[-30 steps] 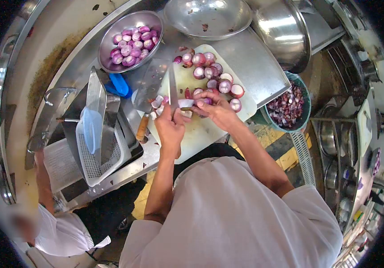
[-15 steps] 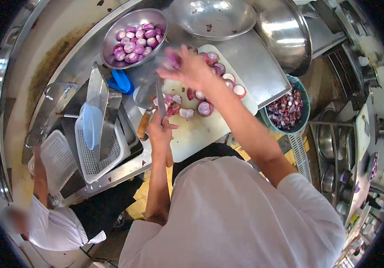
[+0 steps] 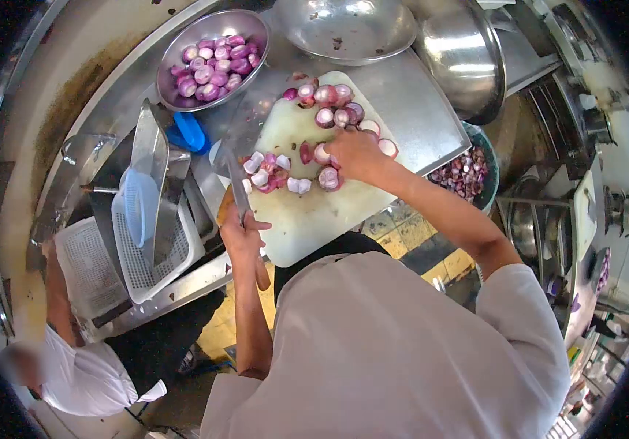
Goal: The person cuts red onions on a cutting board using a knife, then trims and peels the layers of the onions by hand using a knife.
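My left hand (image 3: 241, 238) is closed around a knife (image 3: 237, 178), its blade pointing up and away over the left edge of the white cutting board (image 3: 314, 223). The wooden handle sticks out below that hand. On the board, my right hand (image 3: 358, 155) has its fingers bent down around a red onion (image 3: 321, 154) among other trimmed onions; the fingertips are partly hidden. Cut ends and skin scraps (image 3: 274, 175) lie between the hands. Unpeeled-looking and trimmed onions (image 3: 325, 95) line the board's far right side.
A metal bowl (image 3: 166, 84) of peeled onions stands at the back left, beside a shallow metal bowl (image 3: 344, 51). A green bin (image 3: 492, 179) of peelings sits at right. Another wooden-handled blade (image 3: 224, 205) lies by the board. White baskets (image 3: 133, 289) and a co-worker (image 3: 84, 373) are left.
My right hand came back from near the onion bowl, where a blurred purple onion was at its fingers, down to the onions on the board. The left hand and knife shifted slightly left.
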`<state>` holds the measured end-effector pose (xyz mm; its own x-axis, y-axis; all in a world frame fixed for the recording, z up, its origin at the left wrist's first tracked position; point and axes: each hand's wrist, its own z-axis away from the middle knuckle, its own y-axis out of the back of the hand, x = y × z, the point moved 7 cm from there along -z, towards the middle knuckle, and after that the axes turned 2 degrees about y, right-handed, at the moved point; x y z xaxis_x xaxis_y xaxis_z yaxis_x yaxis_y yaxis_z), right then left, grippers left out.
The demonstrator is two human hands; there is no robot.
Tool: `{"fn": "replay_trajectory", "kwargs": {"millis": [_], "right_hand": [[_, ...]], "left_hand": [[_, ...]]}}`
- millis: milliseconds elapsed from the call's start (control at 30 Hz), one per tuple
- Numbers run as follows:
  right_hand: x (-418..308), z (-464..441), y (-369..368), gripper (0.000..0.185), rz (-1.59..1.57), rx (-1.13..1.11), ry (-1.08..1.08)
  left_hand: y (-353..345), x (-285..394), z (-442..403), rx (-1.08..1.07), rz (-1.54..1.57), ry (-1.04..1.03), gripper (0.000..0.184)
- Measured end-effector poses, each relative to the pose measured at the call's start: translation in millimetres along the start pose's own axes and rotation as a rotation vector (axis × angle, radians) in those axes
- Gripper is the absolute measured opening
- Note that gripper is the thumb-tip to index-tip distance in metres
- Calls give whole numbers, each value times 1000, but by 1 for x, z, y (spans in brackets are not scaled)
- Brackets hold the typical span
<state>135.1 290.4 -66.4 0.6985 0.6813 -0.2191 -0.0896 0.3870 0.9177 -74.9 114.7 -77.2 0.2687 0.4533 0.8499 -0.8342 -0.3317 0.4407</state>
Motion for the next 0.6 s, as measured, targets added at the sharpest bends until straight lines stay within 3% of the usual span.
{"fn": "replay_trajectory", "kwargs": {"millis": [67,133,200,267,333,400,433,533,600], "right_hand": [[17,-3,-9,30,-47,-104,-85],[30,8,17,36,-883,303,129],[31,11,21,33,-1006,341,162],[26,17,9,33,-2196,100,39],[22,18,5,35,-2286,107,133],[30,14,-9,41,-2416,375,-91],[30,17,-9,45,-2321,525,-212],[34,13,-13,47,-2120,639,-246],[38,7,-18,48,-2007,735,-229]], "left_hand": [[-4,5,-2,-14,-4,-25,25],[-8,14,-2,-30,-8,-46,23],[-13,25,-3,-74,77,-60,22],[-22,37,-2,-140,75,-24,22],[-32,54,3,-209,69,9,23],[-48,77,15,-347,41,-13,23],[-54,87,19,-394,-28,-65,31],[-68,117,33,-462,-137,-59,20],[-78,116,35,-495,-145,-121,29]]}}
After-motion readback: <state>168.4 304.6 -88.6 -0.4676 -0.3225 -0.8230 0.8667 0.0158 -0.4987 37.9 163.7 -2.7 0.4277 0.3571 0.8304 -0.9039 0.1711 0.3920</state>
